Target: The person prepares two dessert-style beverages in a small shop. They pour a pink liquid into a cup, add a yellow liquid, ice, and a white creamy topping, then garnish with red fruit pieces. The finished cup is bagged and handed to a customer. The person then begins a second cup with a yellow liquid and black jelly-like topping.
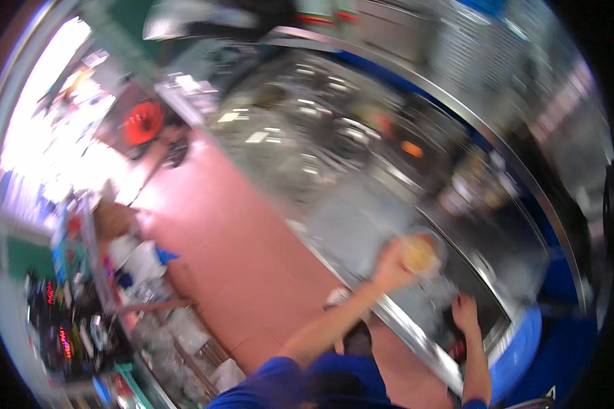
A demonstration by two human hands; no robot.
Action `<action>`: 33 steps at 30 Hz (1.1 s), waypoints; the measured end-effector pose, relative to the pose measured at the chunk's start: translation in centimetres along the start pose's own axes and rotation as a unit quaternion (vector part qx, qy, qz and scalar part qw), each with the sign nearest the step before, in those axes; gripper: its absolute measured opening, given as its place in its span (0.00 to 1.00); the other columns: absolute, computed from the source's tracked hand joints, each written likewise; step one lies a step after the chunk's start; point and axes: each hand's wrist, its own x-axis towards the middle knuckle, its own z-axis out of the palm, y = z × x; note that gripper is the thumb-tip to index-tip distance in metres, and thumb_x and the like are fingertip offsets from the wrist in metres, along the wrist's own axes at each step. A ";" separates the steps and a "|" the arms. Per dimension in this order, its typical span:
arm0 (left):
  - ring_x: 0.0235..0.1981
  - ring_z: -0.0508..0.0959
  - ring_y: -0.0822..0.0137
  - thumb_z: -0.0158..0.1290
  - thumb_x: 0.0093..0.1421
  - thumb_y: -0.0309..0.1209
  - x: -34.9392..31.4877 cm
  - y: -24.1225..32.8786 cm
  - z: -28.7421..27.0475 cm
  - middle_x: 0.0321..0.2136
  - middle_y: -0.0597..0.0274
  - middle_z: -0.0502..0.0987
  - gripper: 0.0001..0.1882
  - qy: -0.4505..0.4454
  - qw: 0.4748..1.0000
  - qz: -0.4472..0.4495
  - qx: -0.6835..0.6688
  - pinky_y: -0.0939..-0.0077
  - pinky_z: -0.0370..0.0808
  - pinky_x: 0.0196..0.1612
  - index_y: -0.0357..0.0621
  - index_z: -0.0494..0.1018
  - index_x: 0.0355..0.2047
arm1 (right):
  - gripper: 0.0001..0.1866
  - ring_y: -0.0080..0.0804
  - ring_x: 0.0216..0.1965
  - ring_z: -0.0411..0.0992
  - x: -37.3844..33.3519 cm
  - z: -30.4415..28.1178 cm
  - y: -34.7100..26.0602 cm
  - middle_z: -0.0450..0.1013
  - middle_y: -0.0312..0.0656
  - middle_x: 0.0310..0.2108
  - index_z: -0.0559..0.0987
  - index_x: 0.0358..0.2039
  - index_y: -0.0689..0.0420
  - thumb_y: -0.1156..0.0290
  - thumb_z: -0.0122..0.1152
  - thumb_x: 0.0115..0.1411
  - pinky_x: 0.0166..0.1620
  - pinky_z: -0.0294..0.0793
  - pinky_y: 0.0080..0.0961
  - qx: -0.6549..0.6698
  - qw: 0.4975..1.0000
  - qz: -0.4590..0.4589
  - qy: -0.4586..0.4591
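Observation:
My left hand (391, 267) reaches over the steel counter (351, 215) and is closed around a round tub (421, 254). Its filling looks yellowish, and the rim seems clear. To the right of it, my right hand (465, 313) hangs low over the counter's near edge, its fingers smeared by motion. Between the two hands lies something clear and crinkled, perhaps plastic (435, 294); whether my right hand touches it I cannot tell.
Blurred pans and bowls (307, 136) fill the counter's far part. A steel rail (457, 102) runs behind it, with stacked clear containers (481, 51) beyond. Pinkish floor (245, 259) lies left of the counter. A cluttered shelf (150, 307) and a red round object (143, 123) stand farther left.

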 end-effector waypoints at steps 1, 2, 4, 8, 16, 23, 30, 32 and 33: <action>0.45 0.80 0.62 0.72 0.47 0.36 0.1 0.5 -0.4 0.45 0.54 0.78 0.29 -0.003 1.000 -0.017 0.020 0.68 0.78 0.47 0.42 0.74 0.48 | 0.16 0.65 0.40 0.73 -0.4 -4.9 -2.7 0.76 0.62 0.36 0.78 0.40 0.63 0.63 0.51 0.64 0.45 0.70 0.57 -0.010 0.998 0.052 -0.025; 0.47 0.79 0.62 0.74 0.44 0.32 -0.9 -3.8 1.0 0.45 0.54 0.78 0.34 -0.023 0.991 -0.082 -0.105 0.66 0.78 0.50 0.41 0.71 0.51 | 0.14 0.65 0.37 0.74 -0.6 -9.7 -6.0 0.76 0.60 0.31 0.77 0.34 0.62 0.63 0.50 0.63 0.43 0.71 0.57 -0.043 0.996 0.074 -0.033; 0.48 0.79 0.60 0.76 0.39 0.31 0.8 0.9 -0.2 0.46 0.55 0.78 0.42 -0.078 0.992 -0.083 -0.046 0.64 0.77 0.52 0.39 0.67 0.54 | 0.14 0.64 0.37 0.74 -1.8 -14.0 -7.0 0.76 0.60 0.32 0.76 0.33 0.61 0.62 0.51 0.62 0.43 0.71 0.58 -0.063 0.990 0.116 -0.049; 0.49 0.80 0.55 0.76 0.38 0.31 -0.7 -1.0 0.6 0.46 0.52 0.78 0.43 -0.078 0.996 -0.032 0.014 0.63 0.77 0.51 0.40 0.67 0.54 | 0.17 0.62 0.34 0.76 -1.0 -19.3 -11.1 0.76 0.60 0.29 0.77 0.30 0.63 0.61 0.50 0.63 0.41 0.74 0.54 -0.029 0.993 0.104 -0.037; 0.47 0.80 0.49 0.76 0.40 0.32 -0.9 -2.7 1.0 0.45 0.50 0.78 0.42 -0.102 0.993 0.040 0.030 0.57 0.78 0.47 0.43 0.65 0.55 | 0.15 0.55 0.31 0.80 0.7 -20.8 -14.2 0.79 0.55 0.28 0.80 0.33 0.61 0.63 0.51 0.63 0.36 0.79 0.48 -0.181 0.980 0.081 -0.035; 0.48 0.80 0.51 0.74 0.40 0.31 -1.2 -2.8 0.5 0.47 0.51 0.78 0.42 -0.089 0.996 -0.001 -0.014 0.61 0.78 0.49 0.42 0.66 0.55 | 0.12 0.48 0.31 0.81 -0.2 -17.5 -10.7 0.80 0.52 0.27 0.81 0.34 0.61 0.68 0.55 0.57 0.32 0.80 0.42 -0.299 0.949 0.095 -0.020; 0.49 0.80 0.55 0.76 0.37 0.35 -1.4 -2.9 0.8 0.48 0.53 0.78 0.47 -0.054 0.995 0.048 -0.072 0.64 0.77 0.51 0.42 0.66 0.57 | 0.42 0.49 0.69 0.57 2.4 1.1 -7.8 0.59 0.53 0.68 0.60 0.69 0.56 0.51 0.65 0.61 0.69 0.56 0.45 0.133 0.987 0.089 -0.024; 0.50 0.80 0.55 0.76 0.37 0.36 -1.8 -3.7 0.5 0.48 0.52 0.78 0.46 -0.059 0.995 0.043 -0.071 0.64 0.77 0.51 0.42 0.66 0.57 | 0.55 0.52 0.70 0.54 2.0 0.8 -12.1 0.56 0.57 0.69 0.54 0.71 0.57 0.50 0.75 0.51 0.70 0.55 0.43 0.375 0.924 0.069 0.022; 0.50 0.80 0.54 0.76 0.37 0.36 -2.0 -3.7 0.6 0.48 0.52 0.78 0.46 -0.067 0.994 0.043 -0.074 0.63 0.77 0.51 0.42 0.66 0.57 | 0.58 0.50 0.70 0.55 1.6 0.3 -14.1 0.57 0.56 0.68 0.54 0.71 0.58 0.52 0.77 0.48 0.69 0.56 0.42 0.391 0.917 0.054 0.063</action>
